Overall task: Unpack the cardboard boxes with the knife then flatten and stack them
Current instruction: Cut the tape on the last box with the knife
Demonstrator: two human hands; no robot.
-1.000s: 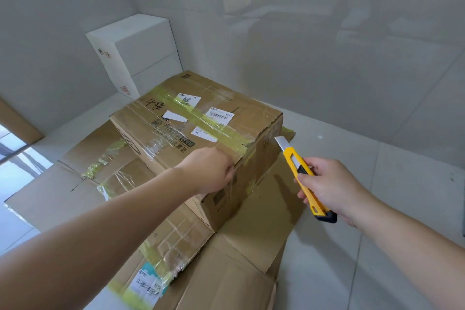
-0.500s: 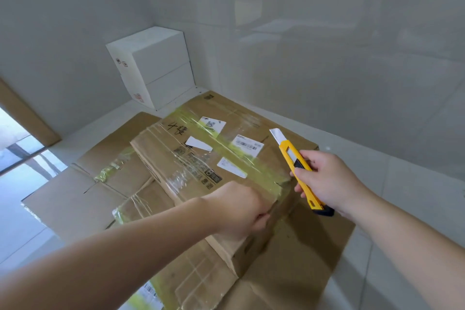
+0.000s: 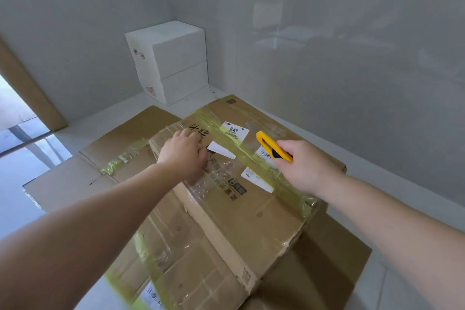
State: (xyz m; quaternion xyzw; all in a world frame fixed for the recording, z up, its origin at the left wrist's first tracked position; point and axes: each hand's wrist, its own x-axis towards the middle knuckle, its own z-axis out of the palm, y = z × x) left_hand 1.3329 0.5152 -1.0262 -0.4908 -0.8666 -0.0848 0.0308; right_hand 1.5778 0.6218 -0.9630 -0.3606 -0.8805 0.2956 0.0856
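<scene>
Flattened cardboard (image 3: 191, 254) lies nearest on the floor, bearing the sealed box (image 3: 251, 211), stiff-walled, slick with tape and probably best steadied from above, where the left hand (image 3: 183, 156) presses fingers down and the right hand (image 3: 305, 165) grips the knife (image 3: 273, 146) over the yellow tape (image 3: 254, 158); white boxes (image 3: 173, 63) stand beyond.

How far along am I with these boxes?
Done: flattened brown cardboard sheets lie on the floor. In hand: left hand rests on the taped brown cardboard box, right hand grips the yellow utility knife. Left: cutting its yellow-green tape, flattening, stacking.
</scene>
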